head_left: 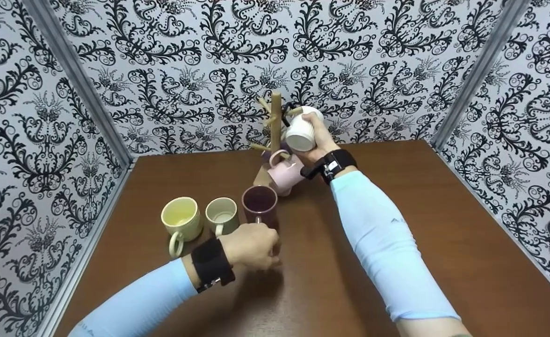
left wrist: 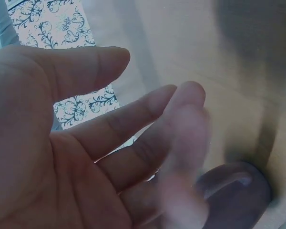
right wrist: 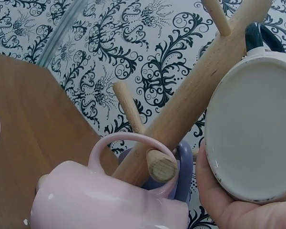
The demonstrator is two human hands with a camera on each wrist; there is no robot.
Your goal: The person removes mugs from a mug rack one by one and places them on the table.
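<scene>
My right hand [head_left: 321,140] grips a white mug [head_left: 300,135] with a dark handle, tilted with its base toward me. The mug's handle is at an upper peg of the wooden mug tree [head_left: 276,117]. In the right wrist view the dark green handle [right wrist: 263,36] shows beside the tree's post. A pink mug [right wrist: 109,200] hangs by its handle on a lower peg, with a purple-blue mug [right wrist: 183,171] behind it. My left hand [head_left: 252,245], fingers loosely bent and holding nothing, is over the table just in front of a dark purple mug [head_left: 260,201].
Left of the purple mug stand a grey-green mug [head_left: 222,213] and a yellow mug [head_left: 181,220], both upright with handles toward me. Patterned walls [head_left: 186,79] enclose the brown table [head_left: 373,187] at the back and sides.
</scene>
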